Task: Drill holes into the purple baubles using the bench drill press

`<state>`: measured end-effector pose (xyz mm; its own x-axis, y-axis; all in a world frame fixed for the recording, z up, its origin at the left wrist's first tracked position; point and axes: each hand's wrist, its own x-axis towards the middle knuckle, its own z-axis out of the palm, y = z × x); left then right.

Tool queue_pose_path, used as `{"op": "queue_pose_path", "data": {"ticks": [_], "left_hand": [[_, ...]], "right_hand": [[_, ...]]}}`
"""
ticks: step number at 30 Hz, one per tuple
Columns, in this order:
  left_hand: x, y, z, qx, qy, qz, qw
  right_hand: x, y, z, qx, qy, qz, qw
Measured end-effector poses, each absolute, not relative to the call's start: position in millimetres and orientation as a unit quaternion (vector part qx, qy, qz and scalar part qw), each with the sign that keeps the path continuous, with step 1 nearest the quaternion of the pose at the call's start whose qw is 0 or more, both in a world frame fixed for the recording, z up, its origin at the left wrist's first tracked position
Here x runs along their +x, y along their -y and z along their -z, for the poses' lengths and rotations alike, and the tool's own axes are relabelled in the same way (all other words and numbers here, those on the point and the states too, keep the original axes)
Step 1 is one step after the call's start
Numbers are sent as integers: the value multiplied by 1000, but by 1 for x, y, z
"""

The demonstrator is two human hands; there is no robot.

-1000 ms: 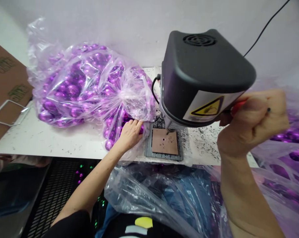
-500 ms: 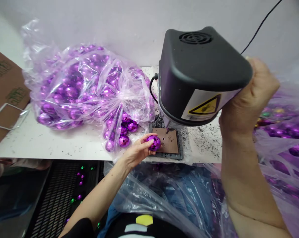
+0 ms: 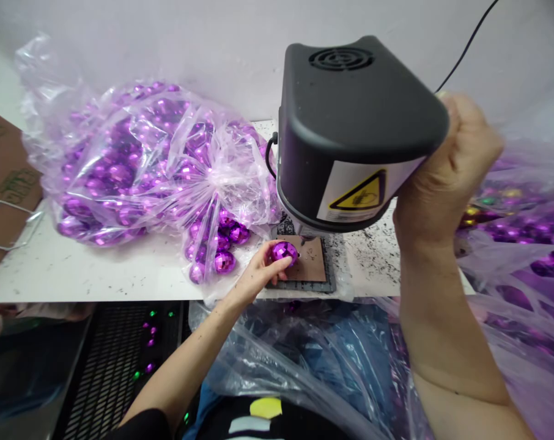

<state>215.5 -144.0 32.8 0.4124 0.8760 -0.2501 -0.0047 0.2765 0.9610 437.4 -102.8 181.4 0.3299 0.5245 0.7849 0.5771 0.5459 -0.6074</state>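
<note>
My left hand (image 3: 265,267) is closed around a shiny purple disco ball (image 3: 284,253), with fingers and thumb on its sides. The ball is over a brown board (image 3: 311,261) on a dark base plate (image 3: 328,278), just left of the thin bit (image 3: 303,241) of a black bench drill (image 3: 359,116). High at the drill's right side, my right hand (image 3: 472,150) is curled with its fingers mostly behind the housing, so what it grips is hidden.
A knotted clear bag (image 3: 121,165) full of purple balls lies left on the white table (image 3: 167,275), with several balls (image 3: 224,261) at its mouth. Dark shavings litter the table. More bagged balls (image 3: 529,229) stand right. A cardboard box (image 3: 6,177) is far left; a black crate (image 3: 107,348) sits below.
The ball in my left hand has turned and sits slightly higher, with my thumb now lower on it. The whole view has shifted a little; my right hand stays at the drill's side.
</note>
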Motion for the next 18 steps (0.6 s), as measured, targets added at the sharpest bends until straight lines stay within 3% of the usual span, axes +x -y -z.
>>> {"op": "queue_pose_path", "data": {"ticks": [11,18], "left_hand": [[244,139,-9,759,-471,-318,317],[248,148,-3,826,-425,-315,192]], "right_hand": [[436,105,-183,-478,583,17,657],[437,106,-181,-477,587,14,654]]}}
